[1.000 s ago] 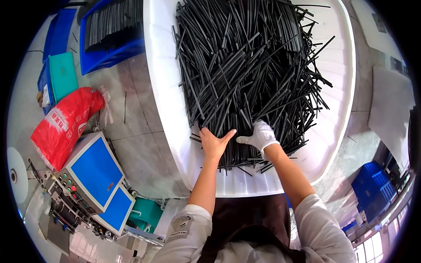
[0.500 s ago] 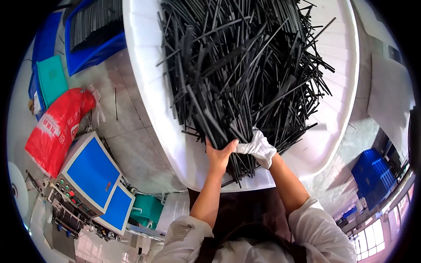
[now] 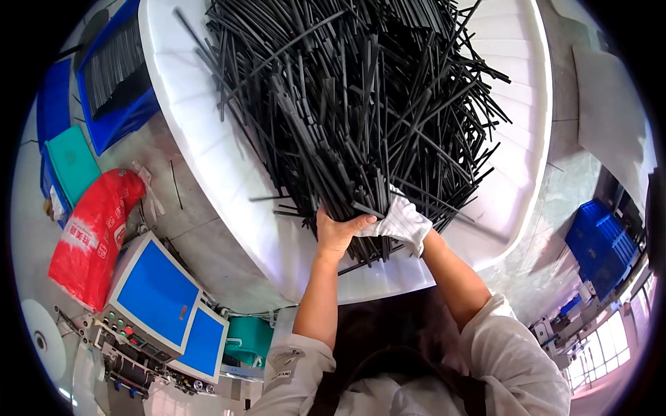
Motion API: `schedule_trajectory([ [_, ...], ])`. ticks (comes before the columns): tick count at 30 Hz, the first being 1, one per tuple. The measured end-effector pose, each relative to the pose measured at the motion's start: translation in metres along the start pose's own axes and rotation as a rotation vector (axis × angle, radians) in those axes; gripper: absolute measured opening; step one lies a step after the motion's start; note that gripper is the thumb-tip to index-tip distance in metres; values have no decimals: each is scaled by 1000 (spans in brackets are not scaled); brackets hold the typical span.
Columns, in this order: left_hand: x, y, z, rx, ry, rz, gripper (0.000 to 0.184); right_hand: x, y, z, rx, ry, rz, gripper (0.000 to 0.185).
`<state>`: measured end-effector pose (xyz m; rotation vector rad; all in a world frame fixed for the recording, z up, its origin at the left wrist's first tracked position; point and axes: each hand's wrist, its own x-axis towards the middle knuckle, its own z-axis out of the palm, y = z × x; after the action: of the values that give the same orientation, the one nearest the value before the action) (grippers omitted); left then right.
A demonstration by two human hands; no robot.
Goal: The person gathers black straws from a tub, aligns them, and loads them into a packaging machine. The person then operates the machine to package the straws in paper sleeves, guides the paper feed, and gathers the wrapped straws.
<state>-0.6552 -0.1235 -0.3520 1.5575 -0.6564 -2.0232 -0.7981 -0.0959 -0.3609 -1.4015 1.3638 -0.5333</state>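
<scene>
A large heap of thin black strips (image 3: 416,104) fills the middle of a white tub (image 3: 184,132). At the heap's near edge my bare left hand (image 3: 337,231) is wrapped round a bundle of black strips (image 3: 316,149), its thumb pointing right. My right hand (image 3: 400,225), in a white glove, closes on the right side of the strips' near ends and touches the left thumb. The bundle leans away from me over the heap. Some fingers of both hands are hidden under the strips.
On the left stand a machine with blue panels (image 3: 158,291), a red bag (image 3: 94,239), a teal lid (image 3: 73,164) and a blue crate of strips (image 3: 132,114). Blue crates (image 3: 602,246) are stacked at the right. A teal bin (image 3: 248,341) sits near the machine.
The view has shifted, so the tub sits further left. The bundle in my left hand looks thicker and more gathered. Both hands stay together at the near edge.
</scene>
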Motion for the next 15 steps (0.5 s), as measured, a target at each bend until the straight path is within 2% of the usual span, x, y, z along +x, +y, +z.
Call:
schedule_trajectory([
  [1,-4,4,-1,10,-5,-3,63,-2,-3,1,204,-12,169,48],
  [3,-8,27,5,108,78,125,62,4,-24,-1,858,57,235,49],
  [4,-14,44,10,56,84,149,62,9,-35,-8,589,120,85,50],
  [5,-14,47,3,150,53,242,61,11,-53,-15,589,171,104,51],
  [7,-25,79,5,135,-15,194,59,9,-78,-16,960,211,271,48],
  [8,-27,88,6,143,-14,240,52,6,-81,-13,848,208,273,50],
  [9,-26,94,4,133,-103,196,52,5,-73,-1,563,220,118,59],
  [11,-28,88,-8,329,-169,-80,63,-5,-60,20,508,249,36,66],
  [12,-28,70,-7,262,-209,84,67,-7,-57,22,717,120,67,67],
  [13,-33,57,-10,370,-186,117,67,-19,-53,18,549,147,49,69],
  [15,-43,59,4,458,-123,53,64,-24,-46,20,363,187,117,75],
])
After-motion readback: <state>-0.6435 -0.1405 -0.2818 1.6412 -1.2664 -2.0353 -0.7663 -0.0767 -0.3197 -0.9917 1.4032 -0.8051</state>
